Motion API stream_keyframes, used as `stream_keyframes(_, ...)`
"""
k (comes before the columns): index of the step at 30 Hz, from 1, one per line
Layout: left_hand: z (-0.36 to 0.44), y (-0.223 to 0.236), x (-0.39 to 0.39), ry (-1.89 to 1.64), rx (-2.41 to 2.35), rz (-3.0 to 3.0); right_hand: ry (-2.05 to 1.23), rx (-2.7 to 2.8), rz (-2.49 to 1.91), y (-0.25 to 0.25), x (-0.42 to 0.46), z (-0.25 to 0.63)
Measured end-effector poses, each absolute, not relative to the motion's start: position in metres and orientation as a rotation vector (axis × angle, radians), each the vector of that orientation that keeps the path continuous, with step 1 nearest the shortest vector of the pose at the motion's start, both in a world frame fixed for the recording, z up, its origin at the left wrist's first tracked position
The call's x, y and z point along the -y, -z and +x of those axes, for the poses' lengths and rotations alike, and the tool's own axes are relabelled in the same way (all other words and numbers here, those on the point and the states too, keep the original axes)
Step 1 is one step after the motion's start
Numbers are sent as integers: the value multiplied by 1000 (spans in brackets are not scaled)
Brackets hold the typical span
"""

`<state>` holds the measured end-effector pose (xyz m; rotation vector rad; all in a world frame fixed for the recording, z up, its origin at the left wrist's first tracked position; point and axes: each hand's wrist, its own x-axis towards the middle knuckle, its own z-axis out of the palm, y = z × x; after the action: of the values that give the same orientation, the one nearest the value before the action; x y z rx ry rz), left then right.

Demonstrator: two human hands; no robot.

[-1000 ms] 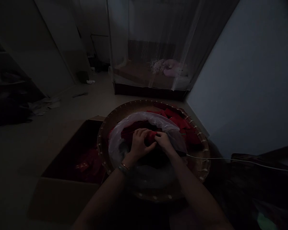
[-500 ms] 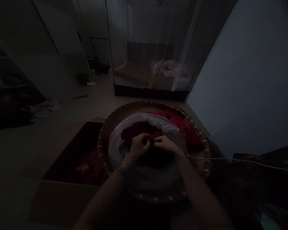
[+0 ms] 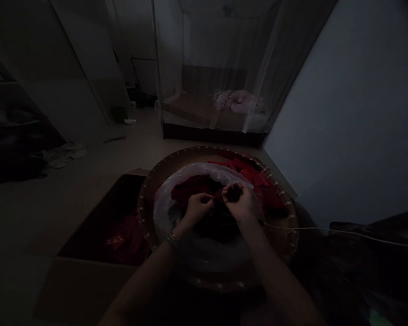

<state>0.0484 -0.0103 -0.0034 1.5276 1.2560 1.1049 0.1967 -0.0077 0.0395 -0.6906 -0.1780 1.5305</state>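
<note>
My left hand (image 3: 197, 208) is held over an open, whitish plastic bag (image 3: 166, 192), thumb and fingertips pinched together. Whatever lies between those fingertips is too small and dark to name. Just to its right, my right hand (image 3: 243, 206) is turned palm up with curled fingers around a dark hollow or dark thing that I cannot make out. The hands are apart. Dark red folded pieces (image 3: 187, 188) lie inside the bag, and its near part is in deep shadow. The bag sits in a round woven basket (image 3: 153, 174).
More red pieces (image 3: 253, 174) lie at the basket's right side. A cardboard box (image 3: 88, 267) with red packets (image 3: 120, 240) stands at left. A thin white cable (image 3: 313, 228) runs rightward from the basket. Behind are a netted bed (image 3: 187, 106) and a pale wall (image 3: 353, 117).
The red piece between my hands a second ago no longer shows there. My right hand has moved away from the left and turned palm up; my left hand has closed to a pinch.
</note>
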Motion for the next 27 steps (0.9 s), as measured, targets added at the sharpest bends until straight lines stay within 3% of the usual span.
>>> stream_keyframes(7, 63, -10, 12, -1098, -1246, 1467, -1310, 200, -629, -46, 15, 180)
stream_keyframes(14, 68, -11, 16, -1120, -1356, 1661, -1335, 270, -621, -46, 22, 170)
stream_keyframes(27, 63, 2, 13, -1146, -1055, 1086, -1261, 615, -850, -33, 21, 167)
